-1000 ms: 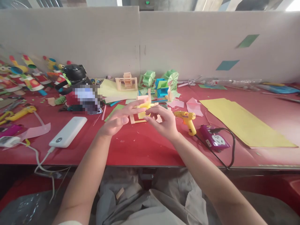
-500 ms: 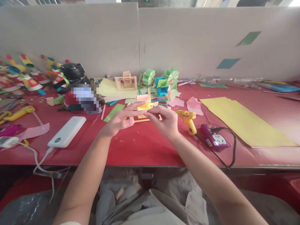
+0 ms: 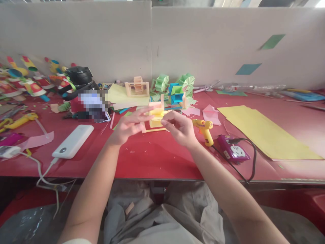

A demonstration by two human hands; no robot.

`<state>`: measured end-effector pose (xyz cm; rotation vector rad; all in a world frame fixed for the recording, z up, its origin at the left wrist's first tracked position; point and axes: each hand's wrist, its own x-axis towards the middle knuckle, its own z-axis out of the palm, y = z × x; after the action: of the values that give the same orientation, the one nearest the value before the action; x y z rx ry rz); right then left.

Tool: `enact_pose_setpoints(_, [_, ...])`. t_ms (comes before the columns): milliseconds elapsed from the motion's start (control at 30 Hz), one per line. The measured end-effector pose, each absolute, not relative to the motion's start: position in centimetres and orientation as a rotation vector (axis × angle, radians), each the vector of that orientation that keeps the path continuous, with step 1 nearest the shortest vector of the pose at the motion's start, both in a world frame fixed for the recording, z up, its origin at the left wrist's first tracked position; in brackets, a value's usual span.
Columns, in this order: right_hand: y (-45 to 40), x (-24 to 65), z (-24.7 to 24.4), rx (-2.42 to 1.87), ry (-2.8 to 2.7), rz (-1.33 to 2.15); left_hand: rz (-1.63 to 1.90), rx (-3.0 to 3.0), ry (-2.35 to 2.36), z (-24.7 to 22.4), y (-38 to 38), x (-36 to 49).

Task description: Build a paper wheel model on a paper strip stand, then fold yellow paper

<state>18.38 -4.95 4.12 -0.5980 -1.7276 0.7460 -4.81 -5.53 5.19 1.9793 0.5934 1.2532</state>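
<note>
The left hand point(image 3: 127, 127) is loosely spread, the right hand point(image 3: 179, 128) is bent into a pinch whose contents I cannot tell, and between their fingertips sits yellow paper point(image 3: 156, 121), with a frame point(image 3: 155, 130) around its near side and a glue gun point(image 3: 207, 133) just right of the pinch.

A white power bank point(image 3: 73, 141) (cable point(image 3: 52, 162) attached) lies before a black-topped bottle point(image 3: 79, 75).
</note>
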Motion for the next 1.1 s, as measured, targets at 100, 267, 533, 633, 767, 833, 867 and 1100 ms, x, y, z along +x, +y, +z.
enact_pose_setpoints(100, [-4.1, 19.4, 4.3, -0.663, -1.573, 0.914, 1.584, 1.754, 0.718, 4.8, -4.8, -5.9])
enact_pose_setpoints(267, [-2.6, 20.6, 3.8, -0.79, -1.539, 0.935, 1.744, 1.526, 1.283, 3.8, -3.2, -7.6])
enact_pose_setpoints(533, [-2.2, 22.8, 4.0, -0.739, -1.961, 0.901, 1.259, 1.732, 1.498, 2.6, -2.4, -6.5])
enact_pose_setpoints(633, [-1.9, 23.2, 4.1, -0.731, -1.979, 0.847, 1.242, 1.788, 1.483, 2.3, -2.1, -6.0])
enact_pose_setpoints(767, [-1.1, 22.9, 3.2, -0.866, -1.785, 0.659, 1.271, 1.791, 1.439, 1.2, -0.9, -5.9])
enact_pose_setpoints(833, [-0.5, 22.7, 2.4, -0.966, -1.721, 0.602, 1.298, 1.768, 1.414, 0.5, -0.3, -5.9])
enact_pose_setpoints(867, [-0.2, 22.5, 2.0, -1.022, -1.684, 0.578, 1.316, 1.752, 1.403, 0.1, -0.1, -6.0])
enact_pose_setpoints(1100, [2.0, 21.8, -0.7, -1.092, -1.655, 0.766, 1.433, 1.664, 1.372, -0.5, 0.2, -5.6])
